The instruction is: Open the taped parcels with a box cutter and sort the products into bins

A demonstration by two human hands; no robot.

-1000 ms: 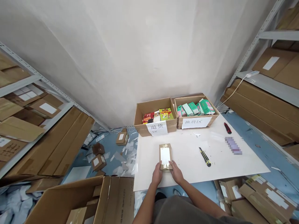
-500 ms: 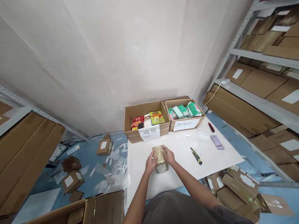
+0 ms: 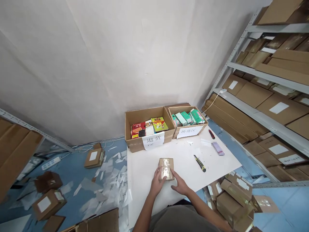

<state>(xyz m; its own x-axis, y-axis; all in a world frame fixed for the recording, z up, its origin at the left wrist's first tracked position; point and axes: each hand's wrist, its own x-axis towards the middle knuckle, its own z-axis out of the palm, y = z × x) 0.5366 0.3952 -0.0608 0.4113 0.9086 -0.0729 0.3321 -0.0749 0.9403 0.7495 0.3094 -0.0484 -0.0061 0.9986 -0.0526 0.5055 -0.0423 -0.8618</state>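
Note:
A small cardboard box (image 3: 166,165) with shiny clear tape across its top lies on the white table (image 3: 142,174). My left hand (image 3: 158,180) grips its left side, with the thumb over the near edge. My right hand (image 3: 180,185) is at the box's right near corner, its fingertips at the side and its thumb spread away, so it is open. Right of the box lies a yellow-and-black utility knife (image 3: 200,163). A red-and-black cutter (image 3: 211,134) and a blurred purple item (image 3: 218,149) lie farther right.
At the table's back stand an open carton (image 3: 135,145) of books and a second carton (image 3: 180,132) of green-and-white boxes, both with paper signs. Paper scraps (image 3: 108,183) and boxes cover the floor at left. Opened cartons (image 3: 231,199) lie at lower right, near shelving (image 3: 265,71) full of boxes.
The box now lies flat with its taped face up. My right hand has loosened and spread its thumb, while my left hand stays on the box. The view has turned slightly right.

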